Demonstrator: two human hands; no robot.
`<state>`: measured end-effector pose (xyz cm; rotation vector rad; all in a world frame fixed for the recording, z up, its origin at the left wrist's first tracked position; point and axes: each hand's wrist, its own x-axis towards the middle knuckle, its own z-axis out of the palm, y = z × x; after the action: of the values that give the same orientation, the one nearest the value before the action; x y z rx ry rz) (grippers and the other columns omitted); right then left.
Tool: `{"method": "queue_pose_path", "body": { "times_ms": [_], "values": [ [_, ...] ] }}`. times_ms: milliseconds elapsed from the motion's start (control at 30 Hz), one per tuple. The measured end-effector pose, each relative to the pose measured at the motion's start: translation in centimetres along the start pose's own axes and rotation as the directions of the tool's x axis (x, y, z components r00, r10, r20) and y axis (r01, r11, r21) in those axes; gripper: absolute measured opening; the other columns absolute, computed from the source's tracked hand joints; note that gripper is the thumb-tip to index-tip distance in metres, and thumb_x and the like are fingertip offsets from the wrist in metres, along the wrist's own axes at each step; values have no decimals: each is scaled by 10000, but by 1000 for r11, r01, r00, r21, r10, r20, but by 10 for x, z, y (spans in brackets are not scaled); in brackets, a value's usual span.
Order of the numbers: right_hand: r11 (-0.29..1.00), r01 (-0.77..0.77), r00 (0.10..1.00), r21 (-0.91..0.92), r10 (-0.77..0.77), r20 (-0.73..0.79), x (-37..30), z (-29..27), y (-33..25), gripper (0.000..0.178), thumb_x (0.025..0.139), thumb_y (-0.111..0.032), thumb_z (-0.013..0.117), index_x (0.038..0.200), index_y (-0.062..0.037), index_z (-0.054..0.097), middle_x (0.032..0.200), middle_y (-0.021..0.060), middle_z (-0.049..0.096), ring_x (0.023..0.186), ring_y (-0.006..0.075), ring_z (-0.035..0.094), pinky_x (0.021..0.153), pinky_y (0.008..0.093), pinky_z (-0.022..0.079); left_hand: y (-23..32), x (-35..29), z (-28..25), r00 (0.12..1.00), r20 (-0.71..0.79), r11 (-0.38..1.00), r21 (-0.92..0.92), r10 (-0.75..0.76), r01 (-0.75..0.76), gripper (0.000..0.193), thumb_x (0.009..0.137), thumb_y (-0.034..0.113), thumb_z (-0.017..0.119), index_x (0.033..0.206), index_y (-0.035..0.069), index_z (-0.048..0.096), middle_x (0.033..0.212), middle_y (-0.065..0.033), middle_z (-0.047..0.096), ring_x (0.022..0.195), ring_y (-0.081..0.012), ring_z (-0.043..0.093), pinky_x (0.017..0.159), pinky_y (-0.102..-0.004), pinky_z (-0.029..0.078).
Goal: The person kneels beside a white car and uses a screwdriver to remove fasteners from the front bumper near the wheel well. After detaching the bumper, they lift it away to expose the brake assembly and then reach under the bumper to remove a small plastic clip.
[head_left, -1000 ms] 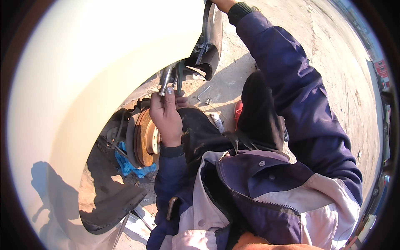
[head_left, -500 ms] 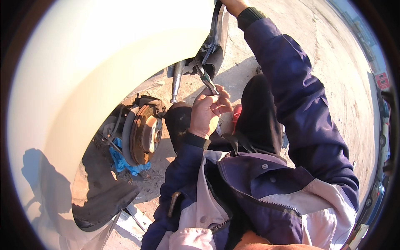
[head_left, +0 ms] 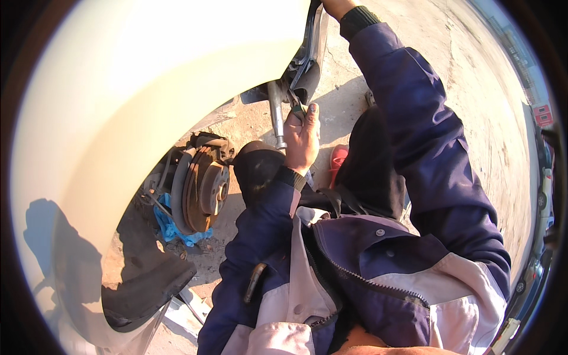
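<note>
My left hand (head_left: 303,139) is closed around the lower end of a metal hand tool with a dark green grip (head_left: 299,110). The tool's upper end runs into the dark gap under the pale car fender (head_left: 195,65); its tip is hidden there. Just left of this hand a silvery metal rod (head_left: 276,112) hangs down with a knobbed lower end. Stretched far forward, my right hand (head_left: 338,7) is at the edge of the dark end panel (head_left: 313,53). Its fingers are cut off by the picture's upper border.
A rusty brake disc (head_left: 198,186) on its hub stands in the wheel arch, left of my bent knee (head_left: 257,163). Crumpled blue plastic (head_left: 171,225) lies under it. A red shoe (head_left: 338,158) is on the concrete ground (head_left: 414,26). Parked vehicles line the far right.
My left hand has moved slightly forward and changed its grip on the tool, thumb now pointing up. The metal rod has shifted right, close to the hand. My right hand stays nearly in place.
</note>
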<state>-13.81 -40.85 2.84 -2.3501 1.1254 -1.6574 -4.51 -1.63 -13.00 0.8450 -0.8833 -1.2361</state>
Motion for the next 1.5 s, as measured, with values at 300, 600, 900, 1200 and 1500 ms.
{"method": "queue_pose_path", "body": {
  "times_ms": [300, 600, 900, 1200, 1500],
  "values": [
    [984, -91, 995, 154, 84, 52, -4, -12, -45, 647, 1234, -392, 236, 1760, -27, 326, 1812, 204, 354, 1686, 344, 301, 1393, 416, 184, 2, 13, -2, 999, 44, 992, -123, -25, 30, 212, 1118, 244, 730, 1174, 42, 700, 915, -59, 724, 863, -152, 725, 844, -323, 599],
    [963, -144, 990, 227, 139, 38, -6, -18, -50, 669, 1230, -440, 228, 1754, -47, 365, 1816, 191, 355, 1699, 328, 277, 1397, 413, 166, -41, -52, -31, 998, 18, 739, 673, -57, 30, 312, 1135, 311, 642, 1180, 2, 656, 869, -217, 763, 813, -458, 778, 715, -486, 611],
    [985, -97, 995, 145, 99, -7, -3, -24, -56, 676, 1222, -463, 274, 1738, -45, 398, 1783, 195, 418, 1666, 345, 348, 1380, 422, 214, -72, -70, -38, 890, 18, 336, 929, -455, 153, 400, 1024, 333, 713, 1241, 0, 664, 1055, -288, 788, 1034, -501, 754, 938, -605, 569],
    [960, -144, 988, 241, 151, -12, -8, -47, -95, 747, 1198, -556, 328, 1713, -26, 442, 1759, 209, 458, 1649, 350, 385, 1362, 417, 256, 1, -74, -79, 952, 224, 436, 850, 209, -295, 471, 984, 143, 774, 1406, -26, 651, 1411, -234, 684, 1304, -433, 643, 1139, -504, 517],
    [949, -202, 978, 243, 210, -8, -9, -60, -105, 755, 1185, -590, 347, 1694, -44, 465, 1734, 234, 483, 1631, 368, 415, 1346, 469, 277, 142, -108, -191, 802, 266, -397, 917, 535, -39, 350, 965, 116, 785, 1290, -11, 756, 1383, -173, 704, 1238, -396, 644, 1076, -528, 525]
  ]
}}
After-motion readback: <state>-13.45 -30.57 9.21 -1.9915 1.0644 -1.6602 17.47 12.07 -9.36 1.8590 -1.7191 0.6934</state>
